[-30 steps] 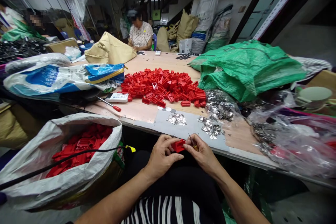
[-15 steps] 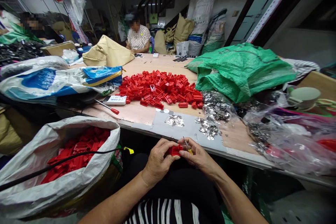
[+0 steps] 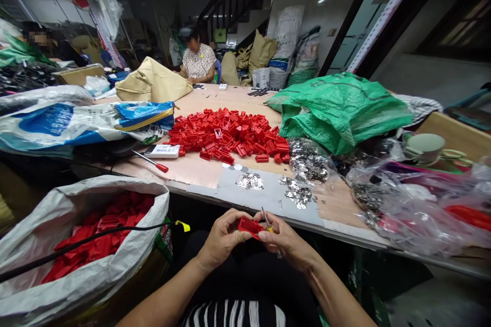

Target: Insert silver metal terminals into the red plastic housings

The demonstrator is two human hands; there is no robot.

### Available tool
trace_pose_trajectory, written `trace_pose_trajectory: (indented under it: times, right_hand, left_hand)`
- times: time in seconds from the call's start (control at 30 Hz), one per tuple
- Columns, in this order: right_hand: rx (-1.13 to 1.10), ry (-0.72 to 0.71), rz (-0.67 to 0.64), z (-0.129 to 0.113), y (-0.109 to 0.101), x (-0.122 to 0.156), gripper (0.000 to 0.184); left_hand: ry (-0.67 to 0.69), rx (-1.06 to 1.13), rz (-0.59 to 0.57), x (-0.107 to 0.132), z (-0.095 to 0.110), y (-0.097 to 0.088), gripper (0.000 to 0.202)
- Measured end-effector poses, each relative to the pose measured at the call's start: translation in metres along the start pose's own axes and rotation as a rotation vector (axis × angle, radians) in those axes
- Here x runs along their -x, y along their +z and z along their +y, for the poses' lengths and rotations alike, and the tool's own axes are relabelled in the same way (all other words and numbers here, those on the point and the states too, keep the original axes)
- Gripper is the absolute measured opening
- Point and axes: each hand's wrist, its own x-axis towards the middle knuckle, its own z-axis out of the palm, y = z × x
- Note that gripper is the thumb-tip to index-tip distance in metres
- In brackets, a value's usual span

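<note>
Between the thumb and fingers of my left hand (image 3: pixel 220 242) is a small red plastic housing (image 3: pixel 249 226), its hollow side turned up toward me. My right hand (image 3: pixel 291 245) is closed around a thin screwdriver (image 3: pixel 269 228) with a yellow handle, its metal shaft pointing up. The right thumb and fingers also touch the near right end of the housing. Both hands are over my lap, just before the table edge. Beyond them, small flat metal pieces lie in two piles, a left pile (image 3: pixel 249 181) and a right pile (image 3: pixel 299 193), on a grey sheet (image 3: pixel 230 189).
A heap of red housings (image 3: pixel 230 135) covers the table's middle. At left, an open white sack (image 3: pixel 153 204) holds more, with a black cable (image 3: pixel 115 230) across it. A red-handled screwdriver (image 3: pixel 161 167), green sack (image 3: pixel 341 112) and plastic bags (image 3: pixel 414 209) lie around. Another person (image 3: pixel 199 61) sits opposite.
The red housing has been tilted so that its hollow inside now faces up. My right fingers have shifted on the screwdriver. The whole view has moved slightly.
</note>
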Motion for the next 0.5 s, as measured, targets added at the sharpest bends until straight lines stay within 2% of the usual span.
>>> trace_pose_trajectory:
  times: [0.07, 0.13, 0.3, 0.37, 0.5]
  right_hand:
    - [0.078, 0.008, -0.016, -0.007, -0.003, -0.005, 0.046]
    - [0.228, -0.020, 0.020, -0.017, -0.011, -0.013, 0.045]
    - [0.944, -0.245, 0.428, -0.042, -0.045, -0.047, 0.026]
    - [1.060, -0.258, 0.504, -0.048, -0.055, -0.061, 0.018]
    - [1.200, -0.231, 0.547, -0.058, -0.063, -0.082, 0.014]
  left_hand:
    - [-0.079, 0.153, 0.044, -0.001, -0.003, 0.002, 0.027]
    - [-0.141, 0.302, 0.101, -0.001, -0.006, 0.003, 0.029]
    - [-0.245, 0.553, 0.155, -0.002, -0.008, 0.003, 0.035]
    - [-0.272, 0.600, 0.149, -0.002, -0.007, 0.002, 0.037]
    - [-0.313, 0.641, 0.135, -0.001, -0.006, 0.001, 0.041]
